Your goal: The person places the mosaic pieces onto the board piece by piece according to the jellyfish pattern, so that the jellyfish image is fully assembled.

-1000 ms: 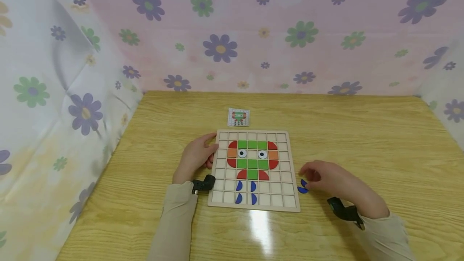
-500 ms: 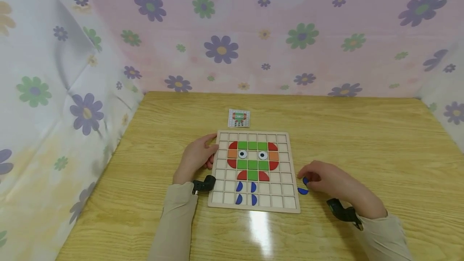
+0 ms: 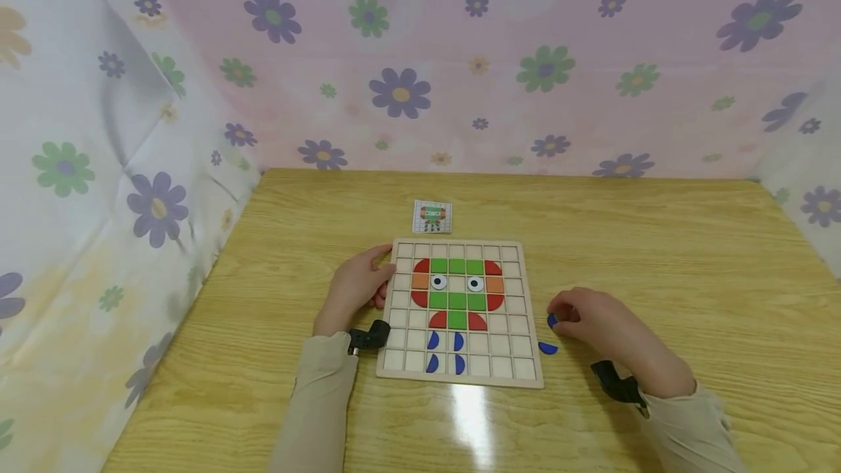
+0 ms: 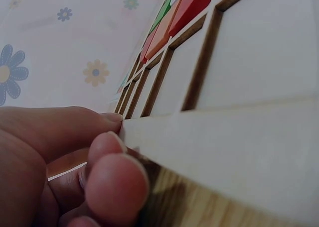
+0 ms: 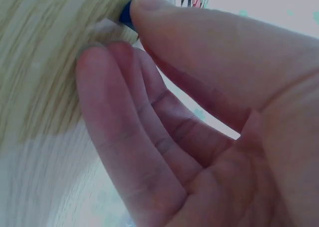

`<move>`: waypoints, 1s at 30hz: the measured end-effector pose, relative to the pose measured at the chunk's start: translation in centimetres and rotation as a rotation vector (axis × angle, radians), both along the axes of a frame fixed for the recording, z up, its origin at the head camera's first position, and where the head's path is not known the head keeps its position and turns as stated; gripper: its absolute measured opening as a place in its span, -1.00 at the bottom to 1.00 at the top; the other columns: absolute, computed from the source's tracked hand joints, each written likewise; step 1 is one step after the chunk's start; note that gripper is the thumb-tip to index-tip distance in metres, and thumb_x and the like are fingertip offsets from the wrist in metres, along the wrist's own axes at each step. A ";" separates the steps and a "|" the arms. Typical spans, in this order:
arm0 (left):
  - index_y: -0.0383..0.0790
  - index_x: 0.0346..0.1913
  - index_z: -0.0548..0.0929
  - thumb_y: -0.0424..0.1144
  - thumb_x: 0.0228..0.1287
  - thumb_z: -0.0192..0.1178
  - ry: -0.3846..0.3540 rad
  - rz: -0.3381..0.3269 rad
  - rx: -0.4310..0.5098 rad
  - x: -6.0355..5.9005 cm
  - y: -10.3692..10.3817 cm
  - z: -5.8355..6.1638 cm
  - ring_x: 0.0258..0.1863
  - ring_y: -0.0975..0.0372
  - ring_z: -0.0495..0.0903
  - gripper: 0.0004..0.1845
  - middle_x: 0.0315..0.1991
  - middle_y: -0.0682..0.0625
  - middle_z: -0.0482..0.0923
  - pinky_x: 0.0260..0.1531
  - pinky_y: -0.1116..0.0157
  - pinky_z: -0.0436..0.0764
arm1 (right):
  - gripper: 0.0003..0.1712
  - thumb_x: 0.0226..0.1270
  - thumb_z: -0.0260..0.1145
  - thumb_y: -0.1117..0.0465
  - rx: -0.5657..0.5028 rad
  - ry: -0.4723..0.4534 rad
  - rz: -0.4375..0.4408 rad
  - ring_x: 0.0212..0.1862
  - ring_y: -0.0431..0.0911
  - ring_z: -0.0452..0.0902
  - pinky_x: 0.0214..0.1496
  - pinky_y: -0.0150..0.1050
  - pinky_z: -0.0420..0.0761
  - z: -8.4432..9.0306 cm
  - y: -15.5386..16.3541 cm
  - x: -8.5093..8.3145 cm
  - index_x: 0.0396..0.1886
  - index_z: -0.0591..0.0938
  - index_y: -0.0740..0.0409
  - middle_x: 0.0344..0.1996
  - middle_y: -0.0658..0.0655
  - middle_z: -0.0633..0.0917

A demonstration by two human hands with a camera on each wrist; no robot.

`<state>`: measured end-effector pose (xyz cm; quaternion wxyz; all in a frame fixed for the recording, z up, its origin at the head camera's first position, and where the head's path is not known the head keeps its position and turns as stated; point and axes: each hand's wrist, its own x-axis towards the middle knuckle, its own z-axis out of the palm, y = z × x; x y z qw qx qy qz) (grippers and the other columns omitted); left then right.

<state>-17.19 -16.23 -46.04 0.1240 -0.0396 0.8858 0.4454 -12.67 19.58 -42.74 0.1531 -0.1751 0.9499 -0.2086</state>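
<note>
A wooden grid board (image 3: 519,371) lies on the table, bearing a figure of green, red and orange tiles with two round eyes and several blue half-round pieces below. My left hand (image 3: 358,285) holds the board's left edge (image 4: 209,137), thumb on top and fingers against the side. My right hand (image 3: 591,320) hovers just right of the board and pinches a small blue piece (image 3: 552,320) at its fingertips; the right wrist view shows only a sliver of that blue piece (image 5: 125,15). Another blue half-round piece (image 3: 548,348) lies loose on the table below that hand.
A small picture card (image 3: 432,217) showing the same figure lies behind the board. Flowered fabric walls (image 3: 420,57) enclose the wooden table (image 3: 690,254) at the back and both sides.
My right hand has lifted one of the two loose blue pieces off the table and drawn slightly up and right. The left hand and board have stayed put.
</note>
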 end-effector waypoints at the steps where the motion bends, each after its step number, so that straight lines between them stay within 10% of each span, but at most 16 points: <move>1: 0.09 0.25 0.31 -0.06 0.26 0.05 -0.004 0.001 0.001 0.0 0.0 0.0 -0.84 0.25 0.44 -0.51 -0.70 -0.06 0.50 -0.72 0.26 0.49 | -0.81 0.06 0.33 0.26 0.004 0.003 0.002 -0.38 -0.20 0.41 -0.30 -0.19 0.45 0.0 -0.1 0.0 -0.28 0.60 0.12 -0.46 -0.08 0.54; 30: 0.09 0.25 0.32 -0.07 0.24 0.06 0.026 -0.015 -0.013 0.0 -0.2 -0.1 -0.81 0.16 0.50 -0.51 -0.73 -0.05 0.49 -0.73 0.27 0.48 | -0.91 0.14 0.28 0.15 -0.093 0.099 0.003 -0.33 -0.24 0.47 -0.28 -0.22 0.48 -0.2 -1.0 0.1 -0.33 0.64 -0.06 -0.37 -0.13 0.60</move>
